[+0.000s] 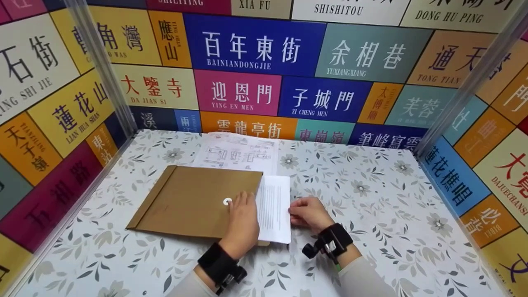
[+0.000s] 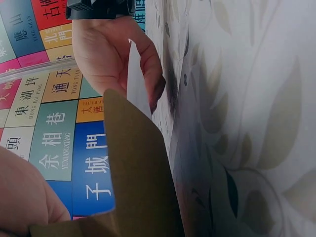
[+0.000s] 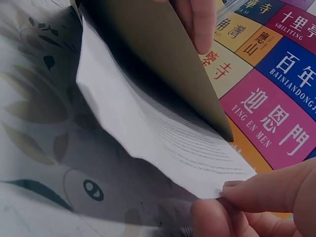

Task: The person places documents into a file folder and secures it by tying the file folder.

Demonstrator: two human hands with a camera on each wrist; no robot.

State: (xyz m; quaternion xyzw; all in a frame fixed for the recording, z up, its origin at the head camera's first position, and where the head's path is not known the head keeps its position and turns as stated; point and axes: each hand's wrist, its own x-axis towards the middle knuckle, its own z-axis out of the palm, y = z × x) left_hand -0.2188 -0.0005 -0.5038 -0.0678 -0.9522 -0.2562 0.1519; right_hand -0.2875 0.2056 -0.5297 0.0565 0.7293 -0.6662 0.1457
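right hand (image 1: pixel 312 213) is pinching paper (image 1: pixel 275 206) | left hand (image 1: pixel 243 222) is resting on envelope (image 1: pixel 194 198), can't tell if gripping | imo should be keeping paper level

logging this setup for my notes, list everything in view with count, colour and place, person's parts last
envelope: 1, brown, on the table
round fastener: 1, white, on the envelope
paper: at least one sheet, white with print, sticking out of the envelope
printed paper: count unclear, white, behind the envelope
table covering: 1, white floral, underneath
wall panels: many, multicoloured, behind and both sides
wrist straps: 2, black, on the wrists
sleeves: 2, pale, below the straps
left hand: 1, bare, on the envelope
right hand: 1, bare, pinching the paper's edge
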